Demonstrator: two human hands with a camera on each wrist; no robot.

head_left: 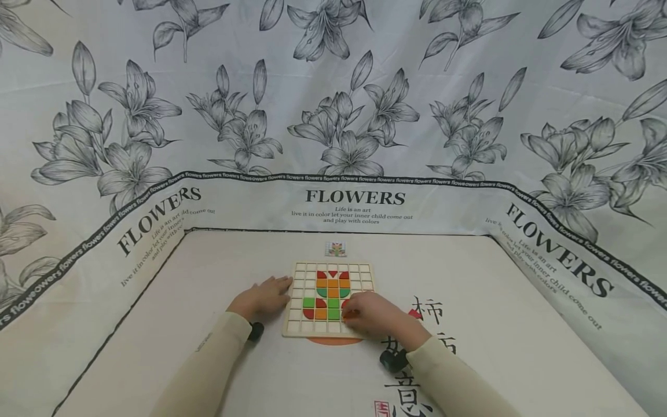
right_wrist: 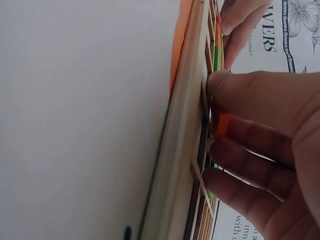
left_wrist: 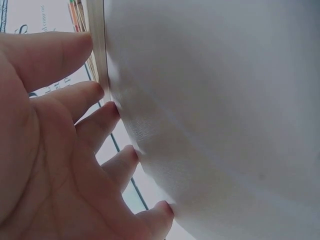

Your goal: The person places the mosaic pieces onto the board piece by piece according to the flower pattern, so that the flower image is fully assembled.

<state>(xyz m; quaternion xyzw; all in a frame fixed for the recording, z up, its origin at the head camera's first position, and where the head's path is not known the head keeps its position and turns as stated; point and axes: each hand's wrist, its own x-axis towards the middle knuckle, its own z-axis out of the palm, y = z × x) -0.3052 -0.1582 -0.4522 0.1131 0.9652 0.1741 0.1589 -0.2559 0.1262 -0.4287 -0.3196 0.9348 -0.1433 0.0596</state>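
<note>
A wooden grid board (head_left: 304, 328) lies on the table, several of its squares filled with red, orange and green tiles (head_left: 333, 284) that form a flower-like pattern. My right hand (head_left: 372, 314) is over the lower right squares of the board and pinches an orange tile (right_wrist: 223, 125) between thumb and fingers, low at the grid. At the board's left edge rests my left hand (head_left: 263, 298), fingers spread and fairly straight. In the left wrist view its fingertips (left_wrist: 97, 90) are right at the board's side.
A small picture card (head_left: 336, 249) with a similar flower lies behind the board. A red piece (head_left: 415, 314) shows beside my right wrist. Black brush characters (head_left: 409, 385) mark the pale tabletop at right, and an orange shape (head_left: 333, 341) peeks out below the board. Flower-printed cloth (head_left: 354, 202) surrounds the table.
</note>
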